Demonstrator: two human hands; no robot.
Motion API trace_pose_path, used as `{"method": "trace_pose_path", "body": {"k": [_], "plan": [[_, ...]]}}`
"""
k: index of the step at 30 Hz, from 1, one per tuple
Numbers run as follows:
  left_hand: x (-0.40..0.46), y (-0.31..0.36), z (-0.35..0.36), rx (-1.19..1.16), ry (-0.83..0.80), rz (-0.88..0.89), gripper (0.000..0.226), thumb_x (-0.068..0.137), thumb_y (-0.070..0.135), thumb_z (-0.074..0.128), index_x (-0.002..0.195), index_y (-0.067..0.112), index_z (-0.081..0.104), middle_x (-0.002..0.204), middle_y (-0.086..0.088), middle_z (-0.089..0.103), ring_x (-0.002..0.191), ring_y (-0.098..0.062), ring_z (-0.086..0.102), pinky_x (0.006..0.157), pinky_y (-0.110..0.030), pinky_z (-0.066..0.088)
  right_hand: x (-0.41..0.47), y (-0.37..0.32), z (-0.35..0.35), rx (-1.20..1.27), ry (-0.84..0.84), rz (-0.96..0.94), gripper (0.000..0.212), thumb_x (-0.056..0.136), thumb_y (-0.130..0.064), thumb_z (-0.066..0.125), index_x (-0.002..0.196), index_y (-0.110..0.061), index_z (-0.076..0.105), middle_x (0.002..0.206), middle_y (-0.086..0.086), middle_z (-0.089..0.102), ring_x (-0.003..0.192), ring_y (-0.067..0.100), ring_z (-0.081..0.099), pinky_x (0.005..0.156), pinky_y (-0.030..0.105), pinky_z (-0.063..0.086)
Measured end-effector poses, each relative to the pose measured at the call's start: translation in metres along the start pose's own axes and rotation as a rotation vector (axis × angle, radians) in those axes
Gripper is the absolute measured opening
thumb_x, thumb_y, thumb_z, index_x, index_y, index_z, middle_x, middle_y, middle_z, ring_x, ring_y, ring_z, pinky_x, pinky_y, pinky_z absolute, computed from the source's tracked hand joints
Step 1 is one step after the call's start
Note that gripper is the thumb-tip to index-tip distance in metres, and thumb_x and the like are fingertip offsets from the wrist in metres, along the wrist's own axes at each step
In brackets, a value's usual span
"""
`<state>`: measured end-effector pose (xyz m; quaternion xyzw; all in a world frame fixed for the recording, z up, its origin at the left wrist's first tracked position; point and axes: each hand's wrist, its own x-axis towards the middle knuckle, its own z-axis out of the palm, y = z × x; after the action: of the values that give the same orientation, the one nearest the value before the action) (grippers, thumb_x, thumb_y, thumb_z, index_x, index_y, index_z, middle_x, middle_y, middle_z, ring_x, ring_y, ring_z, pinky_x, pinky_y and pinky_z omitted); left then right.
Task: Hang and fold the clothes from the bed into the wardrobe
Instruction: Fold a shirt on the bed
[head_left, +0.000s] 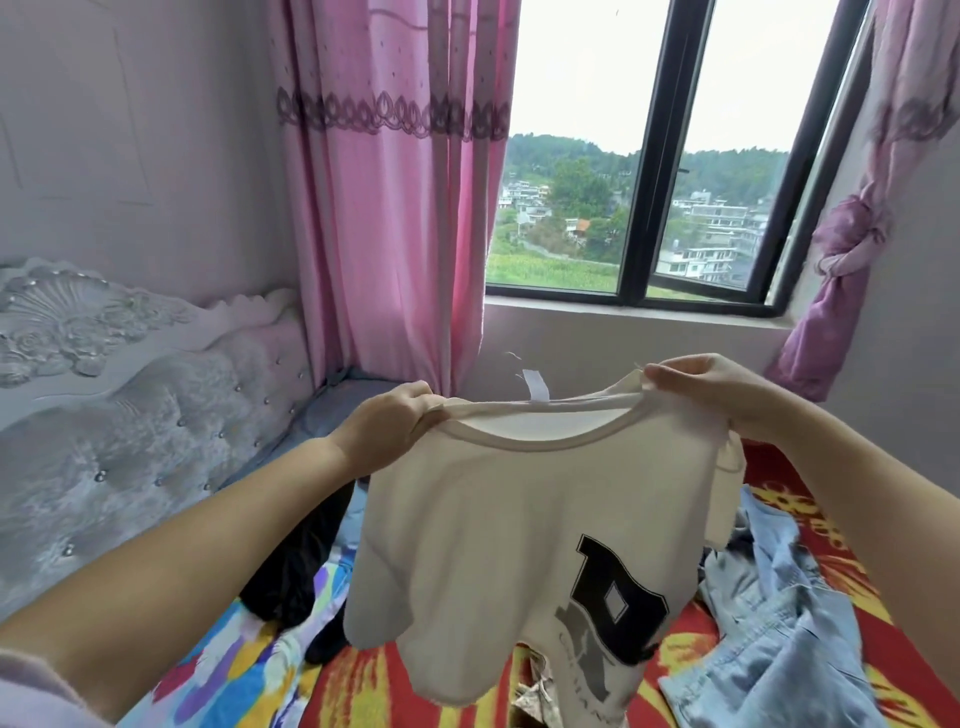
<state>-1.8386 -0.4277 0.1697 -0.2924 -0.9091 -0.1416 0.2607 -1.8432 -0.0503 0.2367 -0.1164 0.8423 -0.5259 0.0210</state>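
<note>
Fingers of my left hand (387, 415) curl round the left end of the neckline of a cream sweatshirt (493, 545), bunching the cloth in a closed grip. My right hand (711, 387) pinches the right shoulder of the same garment between thumb and fingertips. Between my two hands the collar stretches taut, and the sweatshirt hangs in the air above the bed (363, 680), its lower edge loose and uneven.

A white neck label (535, 385) stands up from the back of the collar; whatever is printed on it cannot be read from here. On the lower right of the front sits a large black block letter (618, 603) with a small diamond-shaped hole, over a grey shape and a line of small grey writing too tilted and creased to make out.

Beneath the hanging cloth lies a red and yellow patterned bedspread. Near and to the right sits a heap of pale blue denim (779, 639). To the left, a black garment (301, 561) lies on a sheet with many-coloured shapes. Farther left rises a pale carved and tufted headboard (104, 374). At the far side a pink curtain (395, 208) hangs beside a dark-framed window (660, 156), and a second curtain (852, 249), knotted, hangs at the right. The sweatshirt hides the middle of the bed.
</note>
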Motion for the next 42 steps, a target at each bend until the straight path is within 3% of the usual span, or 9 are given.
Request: {"method": "trace_pose_path", "body": {"k": [6, 10, 16, 19, 21, 28, 34, 37, 42], "plan": [[0.001, -0.008, -0.027, 0.092, 0.096, 0.119, 0.057, 0.092, 0.050, 0.033, 0.055, 0.008, 0.044, 0.046, -0.005, 0.045, 0.041, -0.021, 0.044, 0.049, -0.026, 0.034, 0.002, 0.005, -0.011, -0.050, -0.253, 0.170, 0.064, 0.047, -0.061, 0.087, 0.088, -0.013, 0.077, 0.081, 0.007, 0.072, 0.066, 0.014, 0.067, 0.057, 0.023, 0.054], [0.002, -0.022, -0.024, -0.056, 0.118, -0.026, 0.036, 0.094, 0.027, 0.056, 0.069, 0.001, 0.052, 0.053, -0.001, 0.048, 0.046, -0.021, 0.048, 0.054, -0.036, 0.047, 0.002, 0.003, 0.003, 0.057, -0.145, 0.091, 0.055, 0.057, -0.051, 0.081, 0.095, -0.012, 0.077, 0.076, 0.003, 0.069, 0.059, 0.009, 0.062, 0.052, 0.021, 0.052], [0.022, 0.074, 0.036, -0.712, -0.324, -0.219, 0.034, 0.092, 0.033, 0.060, 0.121, 0.016, 0.054, 0.107, -0.005, 0.069, 0.097, -0.017, 0.066, 0.087, -0.027, 0.051, 0.007, -0.044, 0.059, -0.067, -0.178, -0.091, 0.035, 0.072, -0.045, 0.070, 0.085, -0.014, 0.076, 0.069, -0.001, 0.065, 0.058, 0.008, 0.056, 0.052, 0.020, 0.048], [0.038, 0.103, 0.052, -0.858, -0.167, -0.275, 0.003, 0.094, 0.020, 0.058, 0.092, 0.020, 0.057, 0.081, 0.003, 0.062, 0.072, -0.011, 0.058, 0.069, -0.029, 0.048, 0.007, -0.057, 0.062, -0.100, -0.144, -0.102, 0.032, 0.082, -0.037, 0.068, 0.087, -0.006, 0.075, 0.067, 0.004, 0.059, 0.055, 0.011, 0.051, 0.051, 0.024, 0.043], [0.042, 0.100, 0.054, -0.809, -0.088, -0.346, 0.016, 0.092, 0.016, 0.055, 0.077, 0.021, 0.051, 0.065, 0.008, 0.050, 0.059, -0.008, 0.047, 0.059, -0.024, 0.040, 0.004, -0.056, 0.053, -0.096, -0.078, -0.088, 0.025, 0.083, -0.035, 0.068, 0.087, -0.011, 0.076, 0.067, 0.003, 0.060, 0.054, 0.011, 0.051, 0.051, 0.023, 0.043], [0.012, 0.043, 0.066, -0.402, -0.223, -0.639, 0.017, 0.082, 0.010, 0.055, 0.068, 0.016, 0.047, 0.069, 0.001, 0.050, 0.070, -0.018, 0.046, 0.059, -0.029, 0.033, -0.005, -0.029, 0.005, 0.104, 0.286, -0.072, 0.010, 0.084, -0.031, 0.070, 0.077, -0.025, 0.073, 0.058, -0.010, 0.068, 0.047, 0.002, 0.058, 0.045, 0.014, 0.047], [0.016, 0.007, 0.021, -0.707, -0.139, -0.718, 0.018, 0.083, -0.002, 0.051, 0.078, 0.014, 0.058, 0.073, -0.005, 0.056, 0.061, -0.013, 0.047, 0.048, -0.019, 0.035, -0.002, 0.003, 0.009, 0.072, 0.270, 0.003, 0.015, 0.084, -0.036, 0.069, 0.079, -0.023, 0.075, 0.062, -0.005, 0.069, 0.049, 0.006, 0.060, 0.049, 0.019, 0.052], [0.017, 0.000, -0.010, -0.860, -0.035, -0.564, 0.010, 0.076, 0.023, 0.056, 0.067, 0.019, 0.059, 0.061, 0.006, 0.054, 0.054, -0.005, 0.047, 0.049, -0.015, 0.037, -0.005, 0.008, 0.010, 0.053, 0.202, 0.020, 0.033, 0.073, -0.048, 0.068, 0.081, -0.017, 0.076, 0.067, 0.003, 0.063, 0.048, 0.010, 0.054, 0.045, 0.019, 0.046], [0.020, -0.005, -0.036, -0.792, -0.161, -0.532, 0.061, 0.071, 0.068, 0.065, 0.072, 0.008, 0.064, 0.062, 0.005, 0.058, 0.055, -0.008, 0.053, 0.051, -0.016, 0.045, 0.000, -0.002, 0.012, -0.032, 0.190, 0.001, 0.044, 0.080, -0.050, 0.063, 0.089, -0.008, 0.073, 0.076, 0.012, 0.059, 0.063, 0.021, 0.051, 0.054, 0.026, 0.044]]}}
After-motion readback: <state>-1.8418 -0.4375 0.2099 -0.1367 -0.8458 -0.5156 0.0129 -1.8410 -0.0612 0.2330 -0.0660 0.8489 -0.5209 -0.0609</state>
